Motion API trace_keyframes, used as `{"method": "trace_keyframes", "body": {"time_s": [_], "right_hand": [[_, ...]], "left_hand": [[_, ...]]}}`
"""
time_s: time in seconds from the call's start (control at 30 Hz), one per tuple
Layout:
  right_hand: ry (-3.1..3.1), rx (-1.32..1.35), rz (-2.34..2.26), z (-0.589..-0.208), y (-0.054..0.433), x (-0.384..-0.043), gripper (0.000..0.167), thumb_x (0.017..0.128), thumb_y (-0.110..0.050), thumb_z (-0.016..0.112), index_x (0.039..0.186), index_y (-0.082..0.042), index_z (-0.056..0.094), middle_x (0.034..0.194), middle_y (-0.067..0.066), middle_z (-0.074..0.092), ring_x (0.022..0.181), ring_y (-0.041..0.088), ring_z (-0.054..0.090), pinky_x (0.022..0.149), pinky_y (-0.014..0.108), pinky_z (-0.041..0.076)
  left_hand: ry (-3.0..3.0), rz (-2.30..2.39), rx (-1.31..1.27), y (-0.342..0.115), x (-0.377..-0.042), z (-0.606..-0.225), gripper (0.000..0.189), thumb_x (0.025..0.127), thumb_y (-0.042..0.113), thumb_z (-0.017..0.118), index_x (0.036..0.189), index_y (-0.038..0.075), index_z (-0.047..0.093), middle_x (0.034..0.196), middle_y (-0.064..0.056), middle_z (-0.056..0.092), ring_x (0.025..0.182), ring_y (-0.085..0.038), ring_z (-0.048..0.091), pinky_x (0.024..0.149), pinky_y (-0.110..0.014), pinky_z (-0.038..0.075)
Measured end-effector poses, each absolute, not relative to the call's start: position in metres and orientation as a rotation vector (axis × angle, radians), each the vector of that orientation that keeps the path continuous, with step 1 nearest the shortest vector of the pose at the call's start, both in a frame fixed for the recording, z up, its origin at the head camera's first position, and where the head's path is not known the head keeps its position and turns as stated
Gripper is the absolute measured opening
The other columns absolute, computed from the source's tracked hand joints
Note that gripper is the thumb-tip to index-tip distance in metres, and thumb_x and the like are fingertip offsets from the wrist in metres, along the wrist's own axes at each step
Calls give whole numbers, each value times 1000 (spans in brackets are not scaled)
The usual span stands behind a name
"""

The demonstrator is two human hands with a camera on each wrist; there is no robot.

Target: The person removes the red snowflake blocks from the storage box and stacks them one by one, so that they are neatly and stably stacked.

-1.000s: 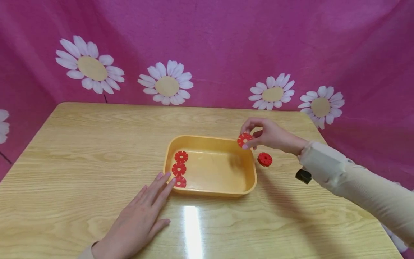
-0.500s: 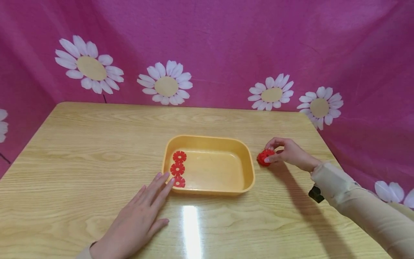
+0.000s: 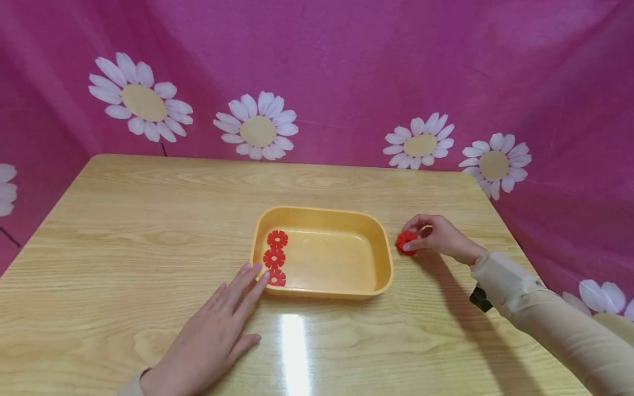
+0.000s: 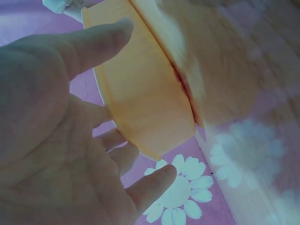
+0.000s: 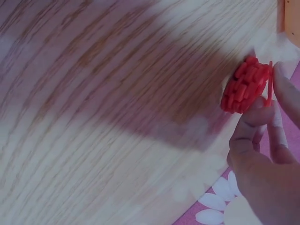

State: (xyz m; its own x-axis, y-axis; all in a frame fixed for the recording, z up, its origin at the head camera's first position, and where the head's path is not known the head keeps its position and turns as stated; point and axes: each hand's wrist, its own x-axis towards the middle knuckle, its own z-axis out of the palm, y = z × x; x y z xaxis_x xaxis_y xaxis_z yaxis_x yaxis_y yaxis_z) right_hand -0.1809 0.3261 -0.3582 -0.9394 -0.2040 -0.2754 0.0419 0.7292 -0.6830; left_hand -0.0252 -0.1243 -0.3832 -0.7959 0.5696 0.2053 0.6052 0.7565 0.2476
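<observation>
To the right of the tray, my right hand (image 3: 444,240) pinches a thin red interlocking disc (image 5: 270,84) with notched edges between thumb and fingers. It holds this disc against the top of a short stack of matching red discs (image 5: 241,88) on the table. My left hand (image 3: 210,324) lies with fingers extended, fingertips at the near left corner of the yellow tray (image 3: 331,292). Inside the tray, three red discs line the left side: a far one (image 3: 277,238), a middle one (image 3: 274,258) and a near one (image 3: 277,278), partly behind the left fingertips.
The wooden table (image 3: 148,231) spreads around the tray, its far edge meeting a magenta curtain (image 3: 337,66) with white daisies. A dark wrist-worn device (image 3: 480,298) hangs under the right sleeve.
My right hand has moved right and down from the tray's far right corner to the stack, carrying the red disc, then lowered it against the stack. My left hand has stayed put.
</observation>
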Motion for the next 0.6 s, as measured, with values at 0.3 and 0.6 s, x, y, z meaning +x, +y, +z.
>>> {"method": "trace_keyframes", "body": {"time_s": [0.3, 0.6], "right_hand": [[2678, -183, -1029, -357, 331, -179, 36, 83, -11, 80, 112, 2, 64, 104, 17, 62, 89, 29, 53, 71, 24, 50], [2656, -291, -1129, -325, 295, -181, 38, 85, -11, 77, 118, 1, 61, 119, 20, 59, 99, 30, 57, 77, 27, 55]], "left_hand": [[-2818, -464, -955, -123, -25, -385, 89, 88, 34, 72, 157, 10, 21, 162, -6, 16, 149, -23, 11, 111, -51, 33], [-2836, -467, -947, -122, -25, -383, 91, 88, 34, 72, 158, 11, 18, 163, -7, 15, 149, -24, 10, 111, -52, 33]]}}
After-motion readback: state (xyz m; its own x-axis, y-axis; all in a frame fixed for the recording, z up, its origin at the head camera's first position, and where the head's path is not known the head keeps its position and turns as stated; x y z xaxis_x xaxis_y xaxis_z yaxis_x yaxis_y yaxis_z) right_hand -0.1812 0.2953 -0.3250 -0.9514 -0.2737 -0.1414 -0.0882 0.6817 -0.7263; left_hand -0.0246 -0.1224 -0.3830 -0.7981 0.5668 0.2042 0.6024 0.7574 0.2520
